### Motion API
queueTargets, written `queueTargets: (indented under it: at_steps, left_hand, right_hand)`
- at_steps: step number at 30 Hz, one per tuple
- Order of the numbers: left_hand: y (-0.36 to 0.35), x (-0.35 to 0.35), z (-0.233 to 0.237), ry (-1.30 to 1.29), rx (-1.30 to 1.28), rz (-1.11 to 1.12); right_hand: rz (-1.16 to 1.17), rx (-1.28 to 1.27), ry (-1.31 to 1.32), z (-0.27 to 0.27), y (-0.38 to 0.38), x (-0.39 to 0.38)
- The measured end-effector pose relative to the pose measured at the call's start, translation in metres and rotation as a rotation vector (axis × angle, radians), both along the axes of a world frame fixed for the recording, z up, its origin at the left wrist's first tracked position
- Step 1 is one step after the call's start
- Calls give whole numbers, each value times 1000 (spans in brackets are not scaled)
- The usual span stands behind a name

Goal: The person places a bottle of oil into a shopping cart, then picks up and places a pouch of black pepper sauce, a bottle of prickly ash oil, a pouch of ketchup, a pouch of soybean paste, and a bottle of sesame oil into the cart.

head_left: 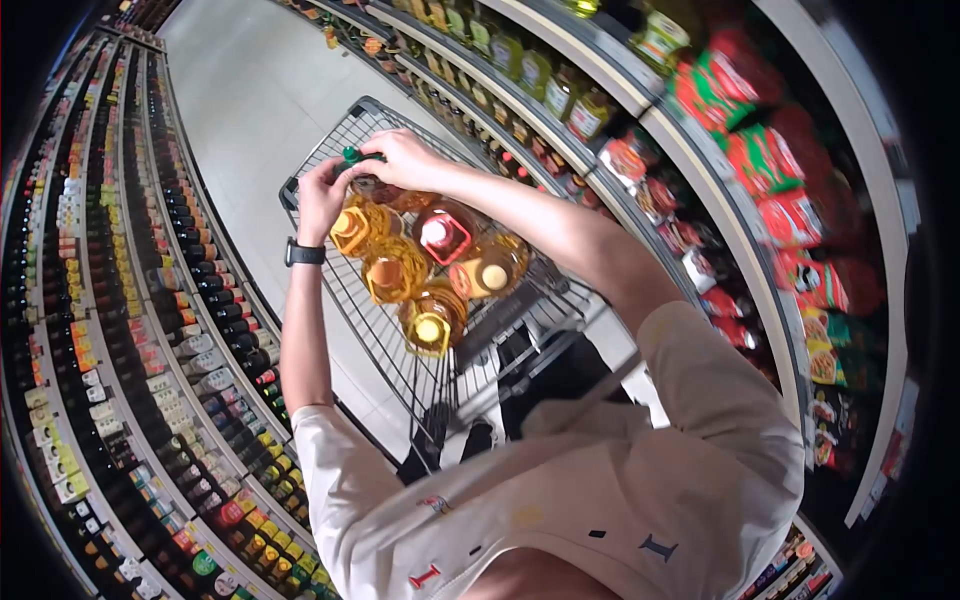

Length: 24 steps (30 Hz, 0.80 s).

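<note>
Now holding both arms out over a wire shopping cart (374, 106), having the left hand (320, 203) and the right hand (410, 160) close together near its far end. Meeting there at a green cap (350, 154), with the green-capped bottle (374, 188) standing inside the cart, partly hidden beneath the hands. Curling the fingers of both hands inward around the cap and neck, but hiding the fingertips too much to tell whether gripping firmly or only touching. Wearing a dark watch (304, 252) on the left wrist. Having more big bottles of oil in the cart, crowding together on the near side of the hands: showing an orange-topped bottle (350, 231) close to the left wrist, another orange-topped one just below, a red-handled bottle (443, 232) in the middle, a pale-capped bottle (492, 275) to its right, and a yellow-handled bottle (430, 326) nearest the body. Wearing a pale T-shirt (580, 480) with small printed marks. Standing in a shop aisle with a light tiled floor (230, 80), having rows of packed goods (200, 360) along the left, and shelved oil bottles (560, 95) and red bags (765, 160) along the right.
</note>
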<state>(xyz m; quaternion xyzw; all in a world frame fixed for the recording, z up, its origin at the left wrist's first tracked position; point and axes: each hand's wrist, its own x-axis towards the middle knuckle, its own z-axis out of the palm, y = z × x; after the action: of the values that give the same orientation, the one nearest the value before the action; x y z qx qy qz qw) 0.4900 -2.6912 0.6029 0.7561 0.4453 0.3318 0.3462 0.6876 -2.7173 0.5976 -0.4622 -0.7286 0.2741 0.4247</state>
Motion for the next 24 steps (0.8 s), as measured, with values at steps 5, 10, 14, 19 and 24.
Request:
queueTargets:
  at_steps: [5,10,14,19,24]
  left_hand:
    - [106,-74,-84,328,170,120]
    - [128,-87,-119,86,199,246]
    - [120,-58,-87,268,177,195]
    - [103,-41,-76,215,319,163]
    - [149,-84,-111,192,103,209]
  right_hand:
    - [-58,-37,-24,-89,70,-33]
    - [-20,-437,47,-107,39,21]
    - [-102,-368,113,-127,34,58]
    - [-215,-94,-220,-134,-25,103]
    - [-297,-281,-555,-148,-90,111]
